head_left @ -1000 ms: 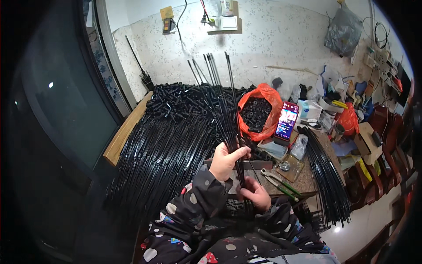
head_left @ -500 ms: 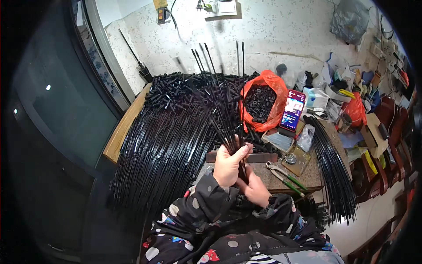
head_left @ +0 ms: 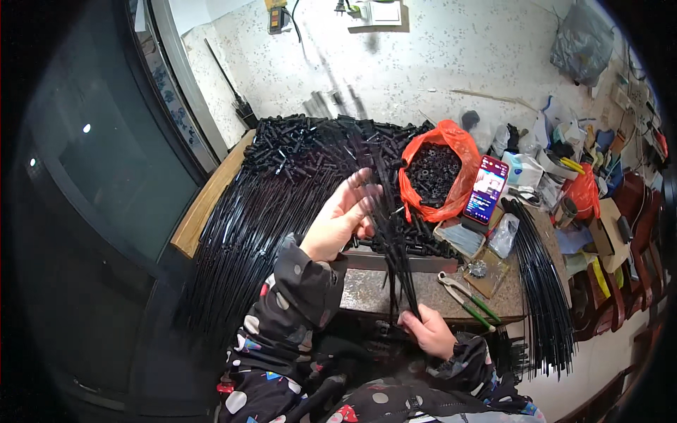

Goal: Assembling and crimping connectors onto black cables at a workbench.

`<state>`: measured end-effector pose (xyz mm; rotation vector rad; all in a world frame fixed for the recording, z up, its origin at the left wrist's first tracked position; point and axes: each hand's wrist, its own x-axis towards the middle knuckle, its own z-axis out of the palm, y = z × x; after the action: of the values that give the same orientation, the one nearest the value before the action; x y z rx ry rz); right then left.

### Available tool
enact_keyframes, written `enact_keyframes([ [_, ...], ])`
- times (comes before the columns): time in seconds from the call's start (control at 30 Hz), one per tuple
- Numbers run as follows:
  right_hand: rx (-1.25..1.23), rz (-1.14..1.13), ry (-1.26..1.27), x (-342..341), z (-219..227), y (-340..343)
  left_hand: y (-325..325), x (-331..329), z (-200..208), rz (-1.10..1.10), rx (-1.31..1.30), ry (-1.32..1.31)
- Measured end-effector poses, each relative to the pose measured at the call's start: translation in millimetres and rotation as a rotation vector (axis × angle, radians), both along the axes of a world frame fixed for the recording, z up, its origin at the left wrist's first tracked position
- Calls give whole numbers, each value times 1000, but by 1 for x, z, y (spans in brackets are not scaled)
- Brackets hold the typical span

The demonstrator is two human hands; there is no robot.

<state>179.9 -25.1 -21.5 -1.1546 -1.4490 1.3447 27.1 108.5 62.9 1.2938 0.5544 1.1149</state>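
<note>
currently | hands (head_left: 434, 335) at slim glossy black rods (head_left: 402, 271) | crinkled orange bag (head_left: 467, 169)

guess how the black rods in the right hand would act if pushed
The black rods are probably fairly stiff, standing well above the right hand. Thin for their length, they may flex somewhat. They could splay: their upper ends spread apart.

On the near side of the red bag (head_left: 465, 176), a hand could pass over a bare strip of table (head_left: 363, 290), except where rods (head_left: 402, 271) slant across and pliers (head_left: 482, 306) lie. Left of the bag, heaped black tubes (head_left: 293, 149) block the way; right of it, a phone (head_left: 486, 189) does.
</note>
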Motion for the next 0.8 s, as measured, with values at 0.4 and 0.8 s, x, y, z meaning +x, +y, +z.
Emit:
enact_keyframes([
  [0.4, 3, 244, -156, -4, 13, -4, 16, -41, 21, 145, 73, -113],
  [0.8, -11, 217, -163, -1, 15, -15, 80, -150, 82, 22, 113, -361],
])
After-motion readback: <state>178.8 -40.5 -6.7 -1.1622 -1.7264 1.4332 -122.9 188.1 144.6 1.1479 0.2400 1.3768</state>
